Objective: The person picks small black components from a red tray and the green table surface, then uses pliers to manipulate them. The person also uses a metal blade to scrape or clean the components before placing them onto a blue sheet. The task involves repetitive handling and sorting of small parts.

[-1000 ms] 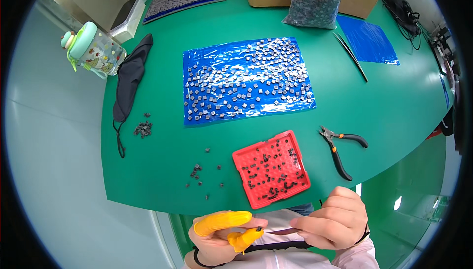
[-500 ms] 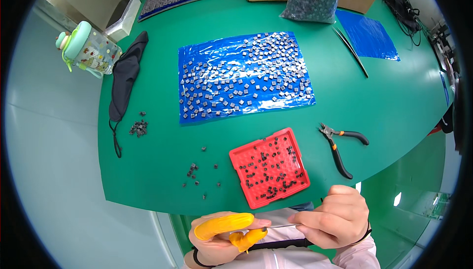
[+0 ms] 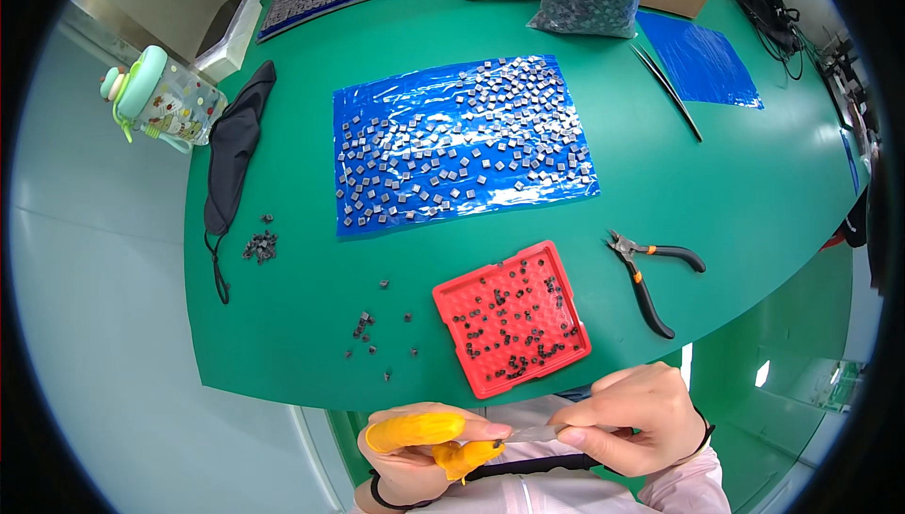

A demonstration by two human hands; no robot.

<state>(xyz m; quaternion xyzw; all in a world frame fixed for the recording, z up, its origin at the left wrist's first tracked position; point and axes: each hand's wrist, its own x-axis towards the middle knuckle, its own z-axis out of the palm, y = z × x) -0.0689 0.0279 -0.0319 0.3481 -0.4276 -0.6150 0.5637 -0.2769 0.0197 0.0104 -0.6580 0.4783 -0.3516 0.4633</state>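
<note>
left hand (image 3: 415,448): mine, below the surface edge, yellow finger covers (image 3: 419,431) on two fingers, pinching a tiny dark part (image 3: 497,442) at the tips
right hand (image 3: 633,418): closed around a thin metal tool (image 3: 534,433), its tip touching the part
red tray (image 3: 512,317): just above my hands on the green surface (image 3: 754,222), small dark parts inside
pliers (image 3: 649,274): right of the tray, untouched
blue sheet (image 3: 460,142): further back, covered in small grey squares
loose parts (image 3: 368,326): left of the tray
</note>
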